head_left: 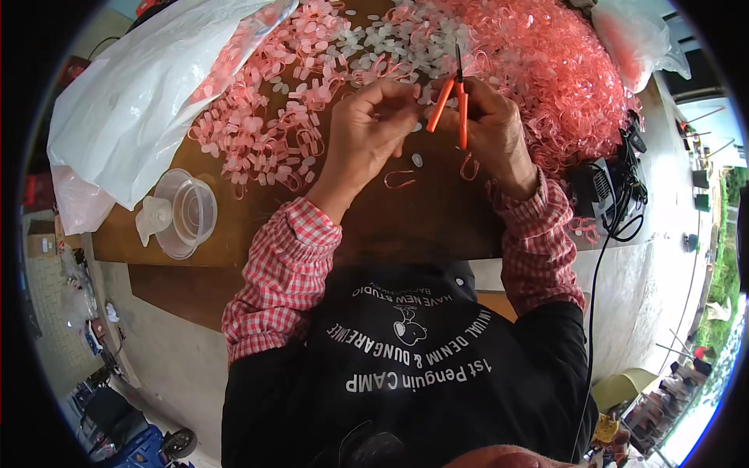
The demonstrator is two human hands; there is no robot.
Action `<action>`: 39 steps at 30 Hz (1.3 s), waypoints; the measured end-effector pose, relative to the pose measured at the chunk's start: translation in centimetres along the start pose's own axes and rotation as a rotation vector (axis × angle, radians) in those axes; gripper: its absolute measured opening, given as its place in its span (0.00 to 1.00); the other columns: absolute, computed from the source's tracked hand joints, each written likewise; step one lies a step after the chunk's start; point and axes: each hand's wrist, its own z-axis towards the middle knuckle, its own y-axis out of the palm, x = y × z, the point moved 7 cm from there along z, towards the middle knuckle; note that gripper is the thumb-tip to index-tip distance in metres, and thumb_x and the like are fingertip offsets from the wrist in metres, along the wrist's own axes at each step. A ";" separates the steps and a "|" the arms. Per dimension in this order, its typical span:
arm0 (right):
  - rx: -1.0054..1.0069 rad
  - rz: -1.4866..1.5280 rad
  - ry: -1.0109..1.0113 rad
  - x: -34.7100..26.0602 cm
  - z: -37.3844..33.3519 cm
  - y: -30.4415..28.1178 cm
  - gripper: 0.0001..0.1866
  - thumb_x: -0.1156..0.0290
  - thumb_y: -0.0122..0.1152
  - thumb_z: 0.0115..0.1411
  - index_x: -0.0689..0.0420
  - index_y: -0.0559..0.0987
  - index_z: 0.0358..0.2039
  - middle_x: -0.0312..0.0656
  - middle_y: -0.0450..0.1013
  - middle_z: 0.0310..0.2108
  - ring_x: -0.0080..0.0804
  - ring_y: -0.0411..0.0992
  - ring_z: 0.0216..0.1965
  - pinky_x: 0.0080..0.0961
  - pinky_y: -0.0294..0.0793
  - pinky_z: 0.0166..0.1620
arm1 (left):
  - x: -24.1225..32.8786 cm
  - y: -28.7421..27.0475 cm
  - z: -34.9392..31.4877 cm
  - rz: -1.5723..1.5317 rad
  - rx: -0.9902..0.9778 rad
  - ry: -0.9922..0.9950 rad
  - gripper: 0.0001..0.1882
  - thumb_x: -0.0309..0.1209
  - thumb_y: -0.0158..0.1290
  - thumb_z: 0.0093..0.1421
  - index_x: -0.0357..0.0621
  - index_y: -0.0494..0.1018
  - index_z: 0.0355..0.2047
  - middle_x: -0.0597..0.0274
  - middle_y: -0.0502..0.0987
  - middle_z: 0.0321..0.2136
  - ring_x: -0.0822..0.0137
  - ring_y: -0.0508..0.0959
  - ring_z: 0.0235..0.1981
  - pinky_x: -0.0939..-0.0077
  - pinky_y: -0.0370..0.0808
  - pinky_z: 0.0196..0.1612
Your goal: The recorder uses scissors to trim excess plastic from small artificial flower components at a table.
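Above the middle of the brown table my right hand [495, 129] is closed around a pair of small snips [463, 117] with orange handles, their dark tip pointing away from me. My left hand [368, 132] is close beside it, thumb and fingers pinched together; what they hold, if anything, is too small to make out. Below the hands a curved pink plastic piece [399, 184] and a whitish oval bit [417, 161] lie on the table. Another pink loop [469, 168] shows just under my right hand.
Pink looped pieces [269, 132] are scattered at left, and a larger pink heap [546, 70] fills the far right. Pale ovals [390, 37] lie between them. A white bag [140, 109] and clear tub [204, 214] sit left; a black cable [624, 195] and device [601, 187] right.
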 end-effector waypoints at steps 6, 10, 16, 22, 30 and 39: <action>-0.051 0.012 -0.205 -0.7 0.1 0.2 0.14 0.73 0.67 0.53 0.61 0.77 0.40 0.44 0.75 0.28 0.31 0.75 0.28 0.26 0.74 0.31 | 0.8 1.2 -0.6 0.533 -0.044 0.251 0.05 0.20 0.57 0.56 0.36 0.76 0.34 0.68 0.78 0.26 0.83 0.74 0.25 0.86 0.72 0.27; 0.071 -0.351 -0.343 -1.5 -0.5 0.8 0.09 0.73 0.62 0.56 0.63 0.76 0.35 0.51 0.73 0.24 0.41 0.75 0.23 0.30 0.74 0.27 | 0.9 1.6 -0.7 0.612 -0.061 0.307 0.07 0.20 0.58 0.53 0.36 0.75 0.34 0.64 0.79 0.26 0.81 0.75 0.26 0.84 0.73 0.28; 0.270 -0.077 -0.066 1.5 0.5 -3.5 0.09 0.68 0.61 0.59 0.61 0.75 0.27 0.50 0.71 0.17 0.35 0.73 0.18 0.30 0.70 0.22 | 0.7 1.7 -1.3 0.663 -0.042 0.300 0.08 0.23 0.61 0.49 0.38 0.75 0.29 0.56 0.79 0.28 0.62 0.80 0.26 0.73 0.75 0.29; 0.227 -0.519 -0.076 2.7 0.8 -4.0 0.11 0.66 0.64 0.57 0.62 0.78 0.31 0.53 0.74 0.23 0.47 0.75 0.23 0.33 0.71 0.26 | 2.8 3.2 -2.4 0.999 -0.182 0.579 0.10 0.34 0.65 0.49 0.44 0.79 0.29 0.61 0.76 0.38 0.62 0.80 0.27 0.68 0.77 0.31; 0.156 -0.505 0.050 2.6 0.8 -3.6 0.14 0.64 0.66 0.57 0.63 0.78 0.33 0.51 0.75 0.24 0.42 0.74 0.22 0.31 0.72 0.28 | 3.5 -3.0 0.2 1.611 -0.063 0.434 0.07 0.29 0.61 0.53 0.45 0.80 0.33 0.65 0.76 0.35 0.69 0.79 0.33 0.58 0.68 0.48; 0.182 -0.191 -0.349 -0.7 0.1 -1.8 0.14 0.65 0.66 0.56 0.61 0.72 0.32 0.49 0.69 0.25 0.39 0.68 0.23 0.31 0.69 0.27 | 4.3 -1.1 1.0 0.701 -0.051 0.463 0.08 0.27 0.55 0.59 0.43 0.78 0.38 0.68 0.77 0.33 0.74 0.77 0.29 0.74 0.72 0.36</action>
